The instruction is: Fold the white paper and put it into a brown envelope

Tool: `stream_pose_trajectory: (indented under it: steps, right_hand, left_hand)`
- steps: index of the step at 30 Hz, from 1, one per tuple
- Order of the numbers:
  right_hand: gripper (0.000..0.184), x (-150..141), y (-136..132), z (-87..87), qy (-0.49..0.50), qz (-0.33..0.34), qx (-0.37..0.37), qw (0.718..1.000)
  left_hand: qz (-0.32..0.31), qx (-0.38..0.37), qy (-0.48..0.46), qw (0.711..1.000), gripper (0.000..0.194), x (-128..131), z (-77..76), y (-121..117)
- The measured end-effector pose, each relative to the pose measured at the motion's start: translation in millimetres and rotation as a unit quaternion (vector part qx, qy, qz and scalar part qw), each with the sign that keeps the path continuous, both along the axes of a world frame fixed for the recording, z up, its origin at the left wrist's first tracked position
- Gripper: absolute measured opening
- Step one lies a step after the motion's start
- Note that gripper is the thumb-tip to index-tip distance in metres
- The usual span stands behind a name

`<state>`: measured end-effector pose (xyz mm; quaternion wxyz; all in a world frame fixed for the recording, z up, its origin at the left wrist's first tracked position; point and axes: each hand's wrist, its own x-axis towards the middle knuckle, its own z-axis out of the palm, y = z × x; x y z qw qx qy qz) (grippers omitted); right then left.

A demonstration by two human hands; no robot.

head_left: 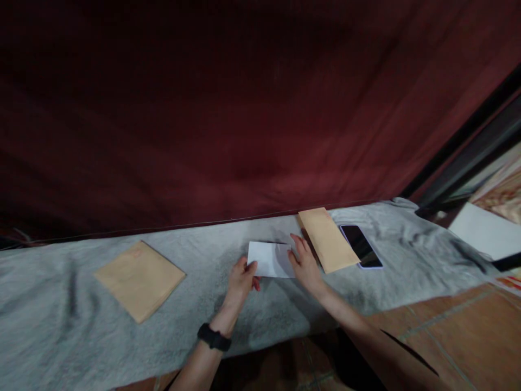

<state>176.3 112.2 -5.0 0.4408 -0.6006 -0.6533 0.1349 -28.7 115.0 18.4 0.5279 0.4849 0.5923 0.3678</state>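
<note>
A white sheet of paper [268, 259], perhaps folded, is held low over the grey cloth. My left hand [242, 277] grips its left end, thumb on top and fingers beneath; a black band circles that wrist. At the opposite end is my right hand [305, 266], its fingers apart and the thumb at the paper's edge. Whether the right thumb presses on the sheet is unclear. Just beyond the right hand lies a brown envelope [329, 239], partly over the corner of a phone [361, 247] with a pale purple case.
More brown envelopes [140, 279], apparently stacked, rest on the left of the grey cloth [211, 239]. A dark red curtain-like surface [244, 136] rises behind it. Tiled floor [459, 320] shows in front, and a white flat object [486, 231] stands at far right.
</note>
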Motion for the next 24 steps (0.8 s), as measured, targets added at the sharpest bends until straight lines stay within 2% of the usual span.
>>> stream_pose_trajectory:
  steps: [3,5,9,11,13,16,18,21,24]
  right_hand:
    - [0.050,-13.7,-11.9,-1.7,-0.129,0.079,-0.001,0.988]
    - [0.049,-22.4,-20.2,-4.5,-0.202,0.107,-0.013,0.973]
    - [0.050,-29.7,-30.9,-10.7,-0.292,0.090,-0.025,0.952]
    - [0.052,-29.1,-32.8,-12.5,-0.312,0.071,-0.023,0.947]
    - [0.053,-27.9,-33.3,-13.5,-0.321,0.053,-0.021,0.945]
    - [0.055,-27.5,-33.2,-14.3,-0.327,0.039,-0.017,0.944]
    - [0.055,-28.2,-33.1,-15.1,-0.335,0.035,-0.018,0.941]
    - [0.057,-29.2,-33.3,-17.4,-0.361,0.034,-0.025,0.932]
    - [0.060,-28.9,-33.2,-20.5,-0.391,0.034,-0.029,0.919]
  left_hand:
    - [-0.011,-0.016,0.023,1.000,0.016,6.3,-5.0,-2.2]
    - [-0.017,-0.023,0.049,0.998,0.014,7.6,-6.6,-3.2]
    - [-0.021,-0.027,0.120,0.992,0.013,2.6,-3.0,-4.9]
    - [-0.021,-0.001,0.184,0.983,0.018,-1.5,2.3,-7.0]
    - [-0.025,0.056,0.315,0.947,0.025,-3.8,8.3,-9.9]
    - [-0.046,0.166,0.503,0.847,0.035,0.7,13.7,-13.6]
    - [-0.075,0.245,0.527,0.810,0.041,9.5,11.3,-14.6]
    - [-0.153,0.347,0.509,0.773,0.051,26.0,-1.9,-15.6]
    - [-0.203,0.359,0.509,0.756,0.061,36.9,-18.6,-16.7]
